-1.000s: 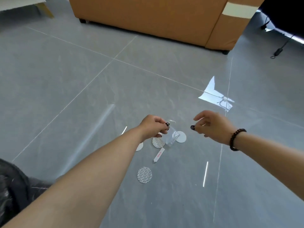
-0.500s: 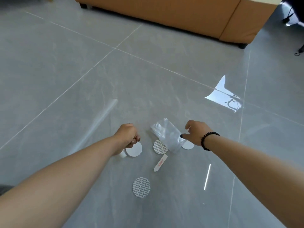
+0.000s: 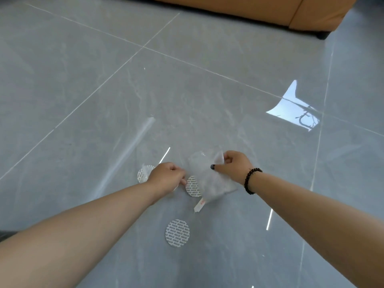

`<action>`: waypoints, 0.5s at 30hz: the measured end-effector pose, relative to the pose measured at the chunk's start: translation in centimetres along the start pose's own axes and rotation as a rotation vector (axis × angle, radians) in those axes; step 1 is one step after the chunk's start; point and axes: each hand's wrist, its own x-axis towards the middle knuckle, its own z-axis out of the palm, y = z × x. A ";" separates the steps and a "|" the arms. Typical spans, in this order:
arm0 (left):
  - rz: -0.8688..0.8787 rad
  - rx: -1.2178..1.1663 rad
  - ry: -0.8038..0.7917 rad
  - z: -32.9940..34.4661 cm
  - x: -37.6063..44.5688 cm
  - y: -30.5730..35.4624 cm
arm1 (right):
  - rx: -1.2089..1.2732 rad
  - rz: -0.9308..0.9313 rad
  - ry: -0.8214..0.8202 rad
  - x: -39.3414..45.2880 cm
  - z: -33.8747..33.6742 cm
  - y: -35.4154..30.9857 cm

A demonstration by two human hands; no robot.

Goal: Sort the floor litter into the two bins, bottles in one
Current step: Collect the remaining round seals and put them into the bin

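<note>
- Your right hand (image 3: 234, 166) pinched a clear plastic bag (image 3: 209, 179), which hung below its fingers; contents couldn't be made out.
- Your left hand (image 3: 166, 177) curled its fingers around a round seal (image 3: 143, 173).
- Another printed disc (image 3: 192, 187) lay just beside those fingertips.

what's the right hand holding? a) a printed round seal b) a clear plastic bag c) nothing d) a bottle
b: the right hand, the one with the bead bracelet, grips a crumpled clear plastic bag just above the floor; the printed seals lie loose on the tiles.
</note>
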 end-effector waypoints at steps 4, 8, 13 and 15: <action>0.017 -0.046 -0.273 2.0 -1.2 2.2 | 0.616 0.131 -0.054 -3.7 -2.6 1.4; 0.120 -0.147 -0.339 3.2 -2.4 3.0 | 0.758 0.147 -0.096 -6.5 -4.9 1.9; 0.158 -0.255 -0.318 4.5 -3.7 3.2 | 0.789 0.173 -0.220 -9.0 -6.9 3.4; 0.168 -0.276 -0.329 4.5 -4.1 3.4 | 0.656 0.115 -0.126 -9.7 -6.8 3.5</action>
